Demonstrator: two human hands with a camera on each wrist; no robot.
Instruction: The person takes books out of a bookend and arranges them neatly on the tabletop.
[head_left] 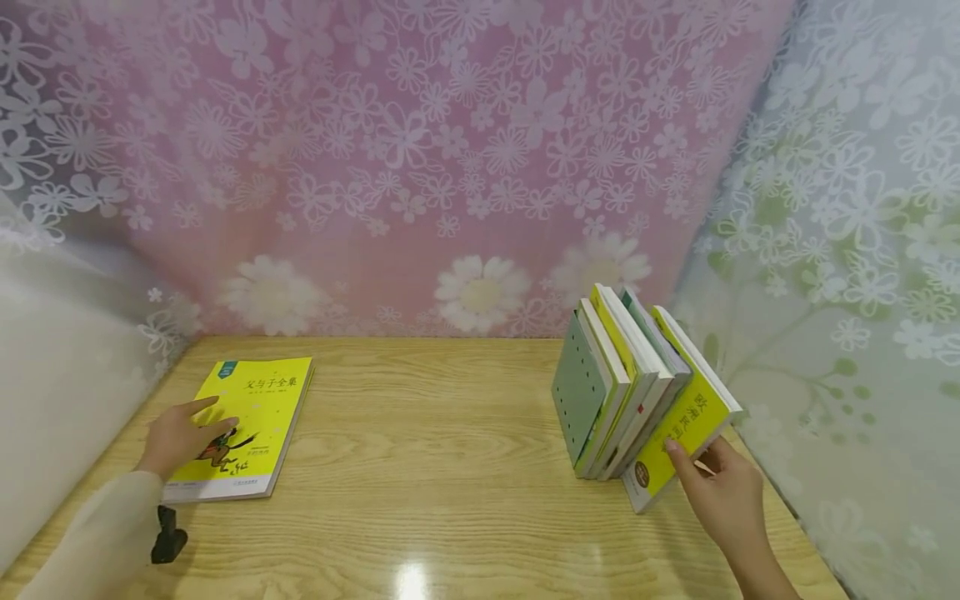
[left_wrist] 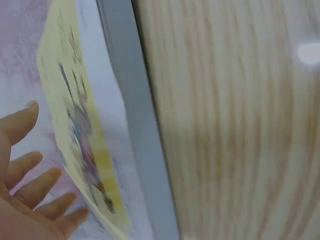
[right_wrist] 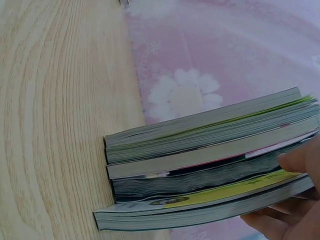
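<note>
A yellow book (head_left: 273, 417) with a cartoon figure on its cover lies flat at the left of the table. My left hand (head_left: 176, 437) hovers over its left part, fingers spread and holding nothing; the left wrist view shows the same loose fingers (left_wrist: 42, 187) beside the cover. At the right, several books (head_left: 626, 392) lean in an upright row, the outermost face a green cover (head_left: 577, 396) with dark dots. My right hand (head_left: 731, 496) pinches the last one, a yellow book (head_left: 690, 417), thumb on its cover and fingers behind. Its bottom end (right_wrist: 105, 220) juts past its neighbours.
The wooden table (head_left: 420, 433) stretches between the flat book and the row. A pink flowered curtain (head_left: 405, 167) hangs along the back edge, with pale flowered sheets at the left and right (head_left: 855, 250). A black device (head_left: 168, 533) is at the left sleeve.
</note>
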